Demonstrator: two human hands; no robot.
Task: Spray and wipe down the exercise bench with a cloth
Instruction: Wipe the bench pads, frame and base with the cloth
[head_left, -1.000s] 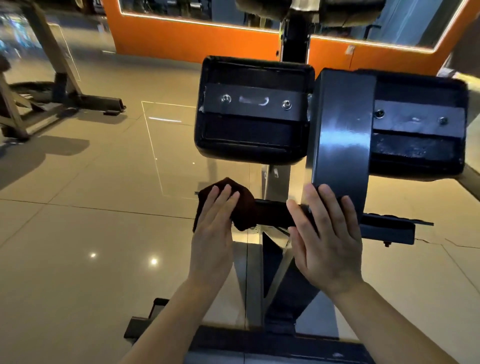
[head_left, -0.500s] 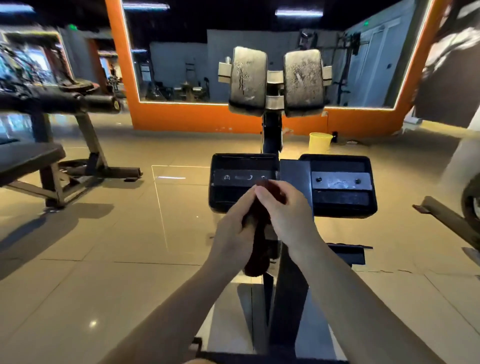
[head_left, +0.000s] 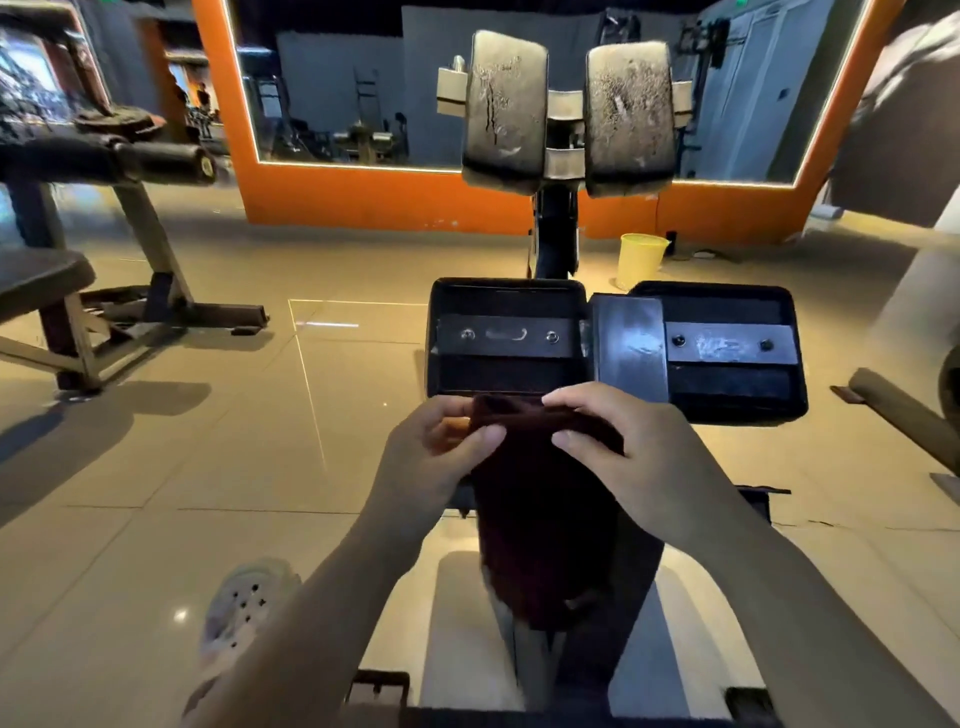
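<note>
A dark maroon cloth (head_left: 540, 519) hangs in front of me, stretched between both hands. My left hand (head_left: 436, 462) pinches its top left corner and my right hand (head_left: 623, 457) pinches its top right edge. Behind the cloth stands the exercise bench: two black pads (head_left: 506, 338) seen from their undersides with metal brackets, and a dark steel post (head_left: 631, 345) between them. Higher up are two worn, cracked pads (head_left: 504, 104) on the same frame. No spray bottle is in view.
Another bench with a roller pad (head_left: 156, 161) stands at the left on the tiled floor. A yellow bucket (head_left: 641, 260) sits by the orange mirror wall. A bar (head_left: 904, 415) juts in at the right. My white shoe (head_left: 244, 608) shows below left.
The cloth came off the lower bar of the bench. Both hands lifted it and now hold it spread and hanging. My head rose, so more of the gym shows.
</note>
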